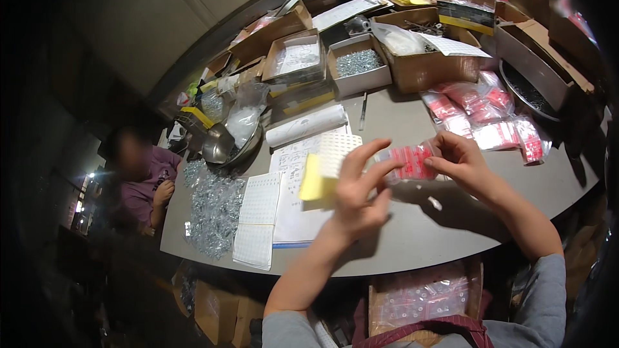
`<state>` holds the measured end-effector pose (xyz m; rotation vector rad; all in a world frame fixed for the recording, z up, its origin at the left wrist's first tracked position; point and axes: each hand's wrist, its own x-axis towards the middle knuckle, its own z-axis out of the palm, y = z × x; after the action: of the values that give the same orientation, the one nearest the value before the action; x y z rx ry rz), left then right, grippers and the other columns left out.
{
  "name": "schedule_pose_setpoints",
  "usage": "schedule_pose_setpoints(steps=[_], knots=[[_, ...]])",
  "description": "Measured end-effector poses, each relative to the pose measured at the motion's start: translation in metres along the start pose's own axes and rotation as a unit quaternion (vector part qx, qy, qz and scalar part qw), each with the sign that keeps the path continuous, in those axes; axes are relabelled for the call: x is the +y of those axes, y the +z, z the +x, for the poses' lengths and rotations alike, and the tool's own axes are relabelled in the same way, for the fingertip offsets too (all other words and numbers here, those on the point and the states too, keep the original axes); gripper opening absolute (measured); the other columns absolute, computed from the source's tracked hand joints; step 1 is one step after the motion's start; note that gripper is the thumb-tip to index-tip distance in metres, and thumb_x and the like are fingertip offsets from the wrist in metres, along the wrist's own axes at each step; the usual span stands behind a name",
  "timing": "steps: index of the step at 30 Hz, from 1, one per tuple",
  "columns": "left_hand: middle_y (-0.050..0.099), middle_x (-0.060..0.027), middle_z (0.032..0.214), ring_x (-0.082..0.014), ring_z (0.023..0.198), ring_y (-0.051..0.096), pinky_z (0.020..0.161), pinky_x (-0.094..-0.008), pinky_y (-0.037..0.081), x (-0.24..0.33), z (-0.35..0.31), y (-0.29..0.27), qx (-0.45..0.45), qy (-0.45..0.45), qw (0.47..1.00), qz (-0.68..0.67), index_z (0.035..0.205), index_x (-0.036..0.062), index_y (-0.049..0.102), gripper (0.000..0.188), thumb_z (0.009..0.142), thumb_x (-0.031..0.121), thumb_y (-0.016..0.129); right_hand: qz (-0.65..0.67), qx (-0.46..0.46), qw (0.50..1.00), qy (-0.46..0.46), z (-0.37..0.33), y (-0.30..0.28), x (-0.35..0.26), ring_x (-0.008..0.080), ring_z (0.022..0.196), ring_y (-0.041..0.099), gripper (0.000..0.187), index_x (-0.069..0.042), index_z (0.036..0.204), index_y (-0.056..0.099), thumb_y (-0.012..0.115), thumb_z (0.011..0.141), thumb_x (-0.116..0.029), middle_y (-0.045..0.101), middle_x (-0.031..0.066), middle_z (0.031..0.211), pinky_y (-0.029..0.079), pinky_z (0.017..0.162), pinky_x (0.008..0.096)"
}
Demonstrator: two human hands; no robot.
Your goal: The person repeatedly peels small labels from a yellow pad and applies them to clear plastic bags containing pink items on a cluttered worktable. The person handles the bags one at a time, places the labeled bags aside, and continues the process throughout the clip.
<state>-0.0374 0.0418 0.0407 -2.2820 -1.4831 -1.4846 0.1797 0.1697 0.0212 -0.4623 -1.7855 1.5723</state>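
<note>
My right hand (465, 162) pinches the right end of a small clear plastic bag (412, 161) with red printing, held above the table. At the bag's left end is my left hand (364, 193), slightly blurred, its fingers stretched and spread. Whether its fingertips touch the bag I cannot tell. Directly behind that hand, a white sheet of small dot labels (340, 153) stands with a folded yellow sheet (311, 179) over an open notebook (293, 219). My fingers partly hide both.
Left lie a label sheet (256, 222), a heap of small clear bags (216, 212) and a metal bowl (222, 145). A pen (363, 111) lies ahead; red-printed bags (474, 106) lie right. Boxes of hardware (358, 64) line the back. A co-worker (148, 177) sits left; a box of bags (425, 299) is below.
</note>
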Motion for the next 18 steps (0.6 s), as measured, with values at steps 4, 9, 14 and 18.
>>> schedule_pose_setpoints(steps=[4, 9, 14, 18], knots=[[0.046, -0.0252, 0.149, -0.0397, 0.132, 0.052, 0.109, -0.0464, 0.044, 0.005, -0.003, 0.01, -0.094, -0.123, 0.988, -0.015, 0.152, 0.0067, 0.041, 0.069, 0.093, 0.023, 0.073, -0.004, -0.018, 1.0, -0.022, -0.004, 0.009, -0.004, 0.006, 0.076, 0.056, 0.022, -0.003, 0.09, 0.053, 0.07, 0.098, -0.014, 0.058, -0.0006, 0.084, 0.046, 0.066, 0.0237], [0.054, -0.0219, 0.141, -0.0334, 0.129, 0.055, 0.107, -0.0446, 0.046, -0.013, -0.009, 0.008, -0.161, -0.311, 0.894, -0.279, 0.155, 0.007, 0.035, 0.074, 0.095, 0.029, 0.074, 0.082, -0.01, 0.996, 0.031, -0.005, 0.015, -0.012, 0.0061, 0.08, 0.054, 0.023, -0.005, 0.091, 0.053, 0.069, 0.099, -0.019, 0.058, -0.0005, 0.088, 0.046, 0.069, 0.0247], [0.062, -0.0145, 0.123, -0.0227, 0.112, 0.061, 0.095, -0.0375, 0.052, -0.013, -0.006, 0.008, -0.117, -0.34, 0.88, -0.309, 0.144, 0.0038, 0.048, 0.057, 0.095, 0.021, 0.071, 0.075, -0.005, 0.991, 0.109, 0.002, 0.003, -0.017, 0.0096, 0.076, 0.059, 0.02, -0.005, 0.096, 0.059, 0.069, 0.099, -0.023, 0.059, -0.0001, 0.086, 0.05, 0.07, 0.0259], [0.064, -0.0116, 0.119, -0.0169, 0.11, 0.061, 0.095, -0.0303, 0.051, -0.022, -0.007, 0.008, -0.025, -0.423, 0.816, -0.394, 0.133, -0.0012, 0.058, 0.046, 0.092, 0.014, 0.073, 0.082, -0.06, 0.982, 0.161, 0.006, -0.013, -0.016, 0.0132, 0.075, 0.067, 0.017, -0.003, 0.101, 0.063, 0.071, 0.096, -0.017, 0.066, 0.0045, 0.085, 0.053, 0.07, 0.0269]])
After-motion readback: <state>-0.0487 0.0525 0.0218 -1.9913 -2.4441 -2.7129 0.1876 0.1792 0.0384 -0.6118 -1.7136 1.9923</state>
